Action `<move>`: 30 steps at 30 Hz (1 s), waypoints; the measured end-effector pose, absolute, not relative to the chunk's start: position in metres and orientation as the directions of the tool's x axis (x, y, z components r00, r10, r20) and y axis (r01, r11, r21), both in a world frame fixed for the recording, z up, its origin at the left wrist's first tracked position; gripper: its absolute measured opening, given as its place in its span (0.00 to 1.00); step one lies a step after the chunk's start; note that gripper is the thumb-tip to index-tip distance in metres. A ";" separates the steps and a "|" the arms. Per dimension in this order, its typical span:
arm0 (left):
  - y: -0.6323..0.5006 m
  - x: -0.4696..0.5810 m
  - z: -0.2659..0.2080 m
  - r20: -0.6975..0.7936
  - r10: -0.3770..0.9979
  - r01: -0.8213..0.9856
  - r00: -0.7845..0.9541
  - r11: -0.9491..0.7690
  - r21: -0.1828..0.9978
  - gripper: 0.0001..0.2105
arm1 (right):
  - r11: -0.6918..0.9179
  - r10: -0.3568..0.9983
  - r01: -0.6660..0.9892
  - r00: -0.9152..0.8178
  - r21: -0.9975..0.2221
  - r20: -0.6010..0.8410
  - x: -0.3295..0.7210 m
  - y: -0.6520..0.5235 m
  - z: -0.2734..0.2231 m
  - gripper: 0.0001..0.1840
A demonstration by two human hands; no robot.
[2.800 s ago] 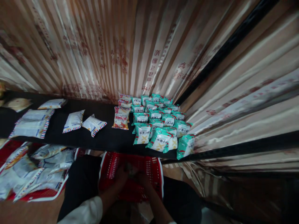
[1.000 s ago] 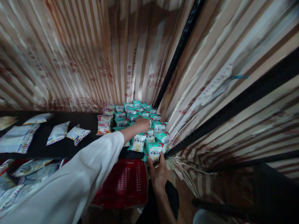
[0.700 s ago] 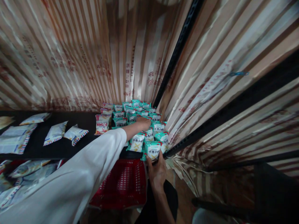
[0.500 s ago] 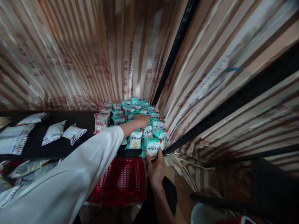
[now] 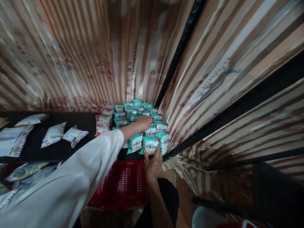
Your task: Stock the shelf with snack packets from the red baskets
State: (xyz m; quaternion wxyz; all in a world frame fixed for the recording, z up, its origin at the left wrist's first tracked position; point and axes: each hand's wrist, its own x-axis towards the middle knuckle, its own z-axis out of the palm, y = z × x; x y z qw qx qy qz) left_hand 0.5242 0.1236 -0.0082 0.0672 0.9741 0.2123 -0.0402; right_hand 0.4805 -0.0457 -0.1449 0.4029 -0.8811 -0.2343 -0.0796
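My right hand point(image 5: 153, 163) grips the lower part of a teal-and-white snack bag point(image 5: 150, 145), thumb and fingers on its two sides. This bag stands at the front edge of the black shelf point(image 5: 82, 153), between two similar bags. Farther in, my left hand point(image 5: 143, 122) lies over the packed rows of teal bags, its fingers curled down and closed. Whatever is under those fingers is hidden. More teal bags point(image 5: 120, 114) fill the shelf corner behind and around both hands. My left sleeve covers part of the front row.
Red-and-white snack bags point(image 5: 103, 123) stand left of the teal rows. Loose bags point(image 5: 54, 134) lie farther left on the shelf. Below is a red plastic basket point(image 5: 122, 196). A black post point(image 5: 177, 60) and striped curtain point(image 5: 135, 41) bound the corner.
My right hand has moved slightly left and pushed its bag in between the neighbouring front bags. Those neighbours have shifted a little apart. My left hand has stayed almost in place.
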 end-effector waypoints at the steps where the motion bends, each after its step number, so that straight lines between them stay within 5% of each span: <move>1: 0.123 0.523 -0.007 -0.102 0.409 0.419 0.907 -0.900 0.117 0.12 | -0.573 0.347 0.479 0.877 -0.665 0.333 0.480 -0.044 -0.146 0.39; 5: 0.117 0.508 0.000 -0.035 0.403 0.404 0.914 -0.904 0.140 0.13 | -0.591 0.338 0.491 0.871 -0.640 0.356 0.480 -0.042 -0.149 0.39; 12: 0.088 0.420 -0.025 0.452 0.419 0.294 0.787 -0.900 0.322 0.15 | -0.583 0.330 0.488 0.873 -0.649 0.360 0.482 -0.043 -0.149 0.39; 18: 0.070 0.387 -0.068 0.416 0.528 0.446 0.740 -0.849 0.285 0.29 | -0.593 0.321 0.491 0.871 -0.638 0.372 0.485 -0.042 -0.154 0.41; 22: 0.077 0.396 -0.075 0.383 0.543 0.461 0.747 -0.839 0.290 0.28 | -0.589 0.324 0.520 0.853 -0.619 0.409 0.485 -0.042 -0.156 0.41; 30: 0.116 0.390 -0.073 0.343 0.326 0.166 0.881 -0.892 0.420 0.28 | -0.581 0.330 0.551 0.832 -0.599 0.445 0.486 -0.040 -0.155 0.39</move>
